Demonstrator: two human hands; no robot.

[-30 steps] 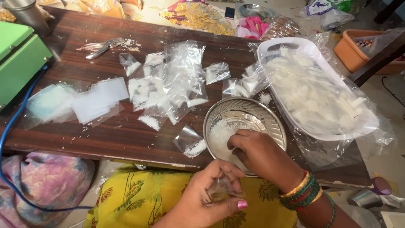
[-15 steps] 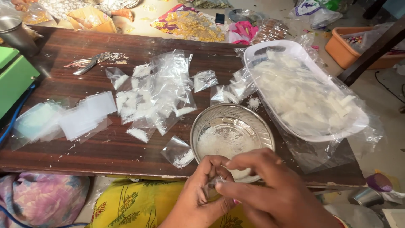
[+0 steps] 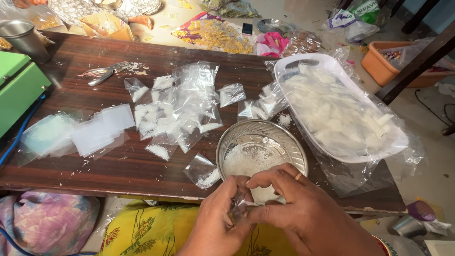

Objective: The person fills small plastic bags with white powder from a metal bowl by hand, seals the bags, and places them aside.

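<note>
My left hand (image 3: 215,223) and my right hand (image 3: 298,208) meet at the near table edge, both pinching one small clear plastic pouch (image 3: 241,207). Just beyond them stands a round steel bowl (image 3: 227,142) with white grainy powder (image 3: 244,161) in its bottom. A filled small pouch (image 3: 203,171) lies left of the bowl. Several more filled pouches (image 3: 175,109) are heaped mid-table. The pouch's contents are hidden by my fingers.
A white oval tray (image 3: 303,64) lined with plastic and holding white chunks sits at the right. Flat empty pouches (image 3: 76,132) lie left. A green machine (image 3: 16,85), a steel cup (image 3: 23,40), pliers (image 3: 102,73) and an orange tub (image 3: 386,61) ring the wooden table (image 3: 118,170).
My right hand left the bowl and came down to the pouch in my left hand. Both hands now grip it together.
</note>
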